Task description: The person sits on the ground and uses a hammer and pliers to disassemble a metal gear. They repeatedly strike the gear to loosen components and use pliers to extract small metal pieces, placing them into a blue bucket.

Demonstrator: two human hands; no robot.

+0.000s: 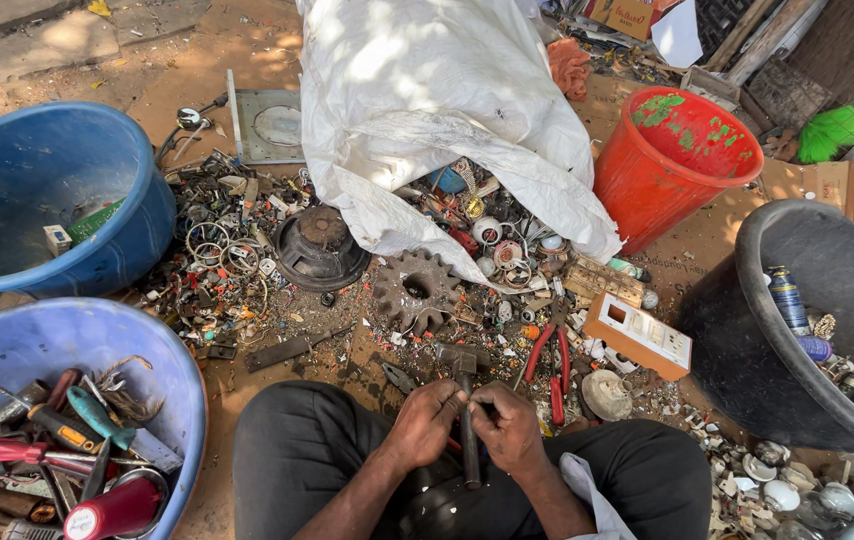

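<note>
Both hands, left hand (425, 422) and right hand (507, 427), have fingers closed around the upright hammer (467, 410) between them.

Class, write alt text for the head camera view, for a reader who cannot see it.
A seated person's left hand and right hand grip a hammer upright over scrap metal, between tubs and a red bucket.
</note>
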